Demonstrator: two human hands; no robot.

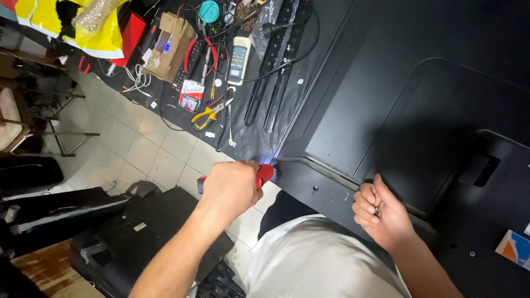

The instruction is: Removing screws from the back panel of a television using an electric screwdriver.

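Observation:
A large black panel, the back of a flat screen [419, 99], lies face down on the workbench. My left hand [232, 187] grips a red electric screwdriver [265, 174] whose tip meets the panel's near left corner, where a bluish light glows. My right hand [381, 212] rests curled on the panel's near edge, pinching something small between the fingers, apparently screws. My white shirt [320, 259] fills the bottom middle.
Yellow-handled pliers [205, 117], a white remote control [238, 60], a small red and white box [191, 95], a cardboard box [168, 47], black metal brackets [279, 60] and cables lie on the bench's left part. Black equipment [143, 232] sits on the tiled floor.

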